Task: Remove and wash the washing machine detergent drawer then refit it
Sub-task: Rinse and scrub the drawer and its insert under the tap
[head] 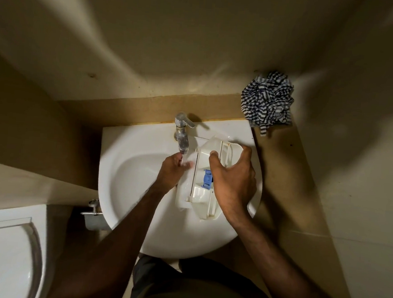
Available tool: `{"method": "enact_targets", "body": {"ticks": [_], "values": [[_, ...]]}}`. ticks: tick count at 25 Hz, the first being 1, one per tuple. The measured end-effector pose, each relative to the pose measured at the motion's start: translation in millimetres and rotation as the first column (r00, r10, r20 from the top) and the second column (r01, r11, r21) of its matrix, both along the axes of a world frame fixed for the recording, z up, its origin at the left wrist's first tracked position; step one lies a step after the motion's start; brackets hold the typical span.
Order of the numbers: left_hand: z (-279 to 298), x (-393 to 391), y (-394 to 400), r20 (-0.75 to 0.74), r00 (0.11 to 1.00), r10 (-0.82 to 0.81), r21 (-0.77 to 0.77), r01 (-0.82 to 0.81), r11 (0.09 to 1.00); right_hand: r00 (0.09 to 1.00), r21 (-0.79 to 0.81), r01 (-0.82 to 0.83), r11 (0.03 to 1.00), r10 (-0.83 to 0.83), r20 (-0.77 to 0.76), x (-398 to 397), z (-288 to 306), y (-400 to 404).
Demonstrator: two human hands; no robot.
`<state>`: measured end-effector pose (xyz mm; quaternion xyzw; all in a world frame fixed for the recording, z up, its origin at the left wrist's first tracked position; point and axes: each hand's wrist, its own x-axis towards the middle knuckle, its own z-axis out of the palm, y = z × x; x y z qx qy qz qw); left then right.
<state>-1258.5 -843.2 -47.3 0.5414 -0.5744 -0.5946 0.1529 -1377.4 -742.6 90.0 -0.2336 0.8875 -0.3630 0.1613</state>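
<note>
Step in hand: washing; the drawer is out of the machine and at the basin, so removal is done and refitting remains, by my judgement.
Drawer location: the white plastic compartmented detergent drawer [204,172] lies over the right half of the white ceramic oval basin [126,213], centre of the frame, its far end near the tap.
Drawer appearance: pale, slightly yellowed walls; several long partitions; a blue plastic insert [207,179] in one compartment; whether residue remains, cannot tell.
Right hand: the right hand [233,174] grips the drawer from above on its right side; fingers spread and curled over the rim.
Left hand: the left hand [172,170] sits under the chrome metal tap [182,134], touching the drawer's left edge; whether its fingers pinch or press, cannot tell.
Water: a thin stream appears below the spout; blurred.
Next move: likely needs the drawer turned so each compartment meets the stream; firm hold, since wet plastic slips.
Nearby: a crumpled blue-and-white striped cloth [267,100] lies on the ledge, upper right.
</note>
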Motion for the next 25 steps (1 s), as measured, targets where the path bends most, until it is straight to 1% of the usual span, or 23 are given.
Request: {"method": "enact_targets", "body": {"ticks": [2,4,5,8,9,10,11,13,15,16,17,18,20,21,22,23,25], "values": [[0,-11,1,0.073,0.992,0.105,-0.094,-0.098,0.991,1.0,0.0,0.006,1.0,-0.006,-0.003,0,2,-6],[3,-16,2,0.08,0.983,0.167,-0.106,-0.158,0.982,1.0,0.004,0.004,1.0,-0.004,-0.008,0,4,-10],[4,-15,1,0.063,0.984,0.168,-0.07,-0.163,0.984,1.0,0.004,0.006,1.0,-0.006,-0.004,0,5,-12],[1,5,0,-0.032,0.993,0.117,0.14,-0.111,0.984,0.999,0.0,0.029,1.0,-0.029,0.025,6,5,-14],[-1,12,3,-0.043,0.994,0.097,0.175,-0.088,0.981,0.998,-0.005,0.038,0.999,-0.038,0.041,9,5,-15],[-2,17,7,-0.032,0.996,0.082,0.176,-0.075,0.982,0.998,-0.011,0.044,0.999,-0.043,0.054,13,5,-16],[-2,18,11,0.005,0.997,0.073,0.144,-0.073,0.987,0.997,-0.017,0.046,0.999,-0.045,0.063,15,6,-17],[-3,10,11,0.18,0.979,0.099,0.019,-0.104,0.994,0.996,-0.028,0.052,0.998,-0.05,0.08,13,7,-20],[1,-6,5,0.402,0.896,0.188,-0.032,-0.191,0.981,0.991,-0.048,0.07,0.996,-0.064,0.117,4,9,-22],[3,-12,1,0.463,0.861,0.209,-0.021,-0.225,0.974,0.988,-0.058,0.086,0.995,-0.078,0.135,0,10,-24],[2,-13,-3,0.454,0.866,0.209,0.015,-0.242,0.97,0.986,-0.066,0.1,0.993,-0.09,0.141,-4,11,-26],[-1,-11,-5,0.375,0.907,0.19,0.068,-0.231,0.971,0.985,-0.07,0.11,0.991,-0.099,0.139,-6,11,-28],[-7,4,-3,0.147,0.981,0.123,0.153,-0.145,0.977,0.987,-0.074,0.107,0.992,-0.097,0.129,-4,11,-32],[-10,15,0,0.055,0.994,0.095,0.182,-0.104,0.978,0.988,-0.071,0.102,0.992,-0.093,0.124,-2,10,-33],[-13,26,3,-0.005,0.997,0.071,0.206,-0.068,0.976,0.989,-0.065,0.098,0.993,-0.09,0.119,1,8,-33],[-15,34,7,-0.038,0.998,0.059,0.226,-0.049,0.973,0.989,-0.06,0.094,0.994,-0.087,0.117,4,7,-33],[-19,39,14,0.002,0.997,0.074,0.219,-0.073,0.973,0.989,-0.062,0.092,0.994,-0.084,0.124,8,6,-31]]}}
